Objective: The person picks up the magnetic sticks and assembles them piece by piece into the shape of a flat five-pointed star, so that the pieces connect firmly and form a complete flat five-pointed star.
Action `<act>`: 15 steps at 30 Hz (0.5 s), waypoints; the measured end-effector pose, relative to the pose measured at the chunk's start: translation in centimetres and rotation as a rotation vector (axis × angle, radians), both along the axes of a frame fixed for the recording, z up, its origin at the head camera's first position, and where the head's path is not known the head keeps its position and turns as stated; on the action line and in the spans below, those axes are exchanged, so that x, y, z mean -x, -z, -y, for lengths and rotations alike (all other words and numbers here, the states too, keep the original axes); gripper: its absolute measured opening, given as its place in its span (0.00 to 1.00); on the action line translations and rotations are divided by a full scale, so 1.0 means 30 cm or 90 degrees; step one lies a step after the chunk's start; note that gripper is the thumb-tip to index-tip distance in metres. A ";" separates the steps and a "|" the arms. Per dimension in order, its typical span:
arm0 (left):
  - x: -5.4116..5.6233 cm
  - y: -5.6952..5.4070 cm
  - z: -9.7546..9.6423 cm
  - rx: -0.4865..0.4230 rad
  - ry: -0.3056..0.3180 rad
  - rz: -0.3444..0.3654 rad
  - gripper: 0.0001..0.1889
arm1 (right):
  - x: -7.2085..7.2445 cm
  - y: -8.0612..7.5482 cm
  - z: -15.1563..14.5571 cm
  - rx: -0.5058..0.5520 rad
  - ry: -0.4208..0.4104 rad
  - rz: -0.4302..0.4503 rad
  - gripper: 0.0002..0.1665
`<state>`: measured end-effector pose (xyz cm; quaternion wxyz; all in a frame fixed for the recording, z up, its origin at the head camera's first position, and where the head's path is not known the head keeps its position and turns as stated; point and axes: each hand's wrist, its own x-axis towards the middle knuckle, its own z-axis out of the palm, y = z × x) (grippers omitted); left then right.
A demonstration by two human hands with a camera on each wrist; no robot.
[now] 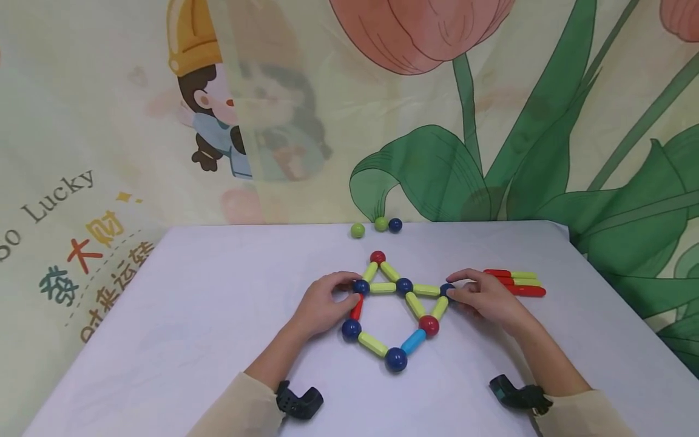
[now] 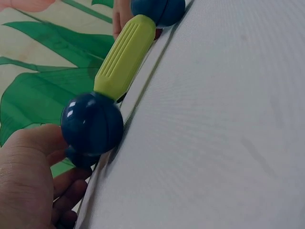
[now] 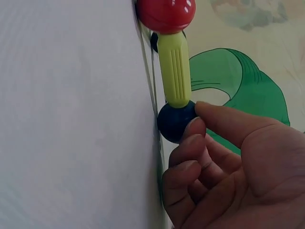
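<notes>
A flat frame of balls and sticks lies on the table. My left hand (image 1: 327, 306) pinches the blue ball (image 1: 361, 287) at its upper left corner. Below that ball, a red stick (image 1: 356, 308) runs to another blue ball (image 1: 351, 330), which stands in front of the fingers in the left wrist view. Between thumb and fingers, my right hand (image 1: 486, 297) holds the blue ball (image 3: 175, 123) at the right corner. From there a yellow-green stick (image 3: 174, 69) leads to a red ball (image 3: 167, 13). A light-blue stick (image 1: 413, 342) joins this red ball to the front blue ball (image 1: 395, 359).
Two green balls (image 1: 357, 230) and a loose blue ball (image 1: 395, 225) sit at the table's back edge. Several red and yellow-green sticks (image 1: 526, 291) lie beyond the right hand. A printed cloth (image 1: 306, 200) hangs behind the white table (image 1: 218, 303).
</notes>
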<state>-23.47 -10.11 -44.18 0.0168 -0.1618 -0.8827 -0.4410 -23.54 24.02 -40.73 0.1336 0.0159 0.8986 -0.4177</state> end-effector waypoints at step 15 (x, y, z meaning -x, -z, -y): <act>-0.012 -0.005 -0.002 -0.040 -0.001 0.006 0.09 | -0.007 0.010 0.027 0.024 -0.099 -0.033 0.27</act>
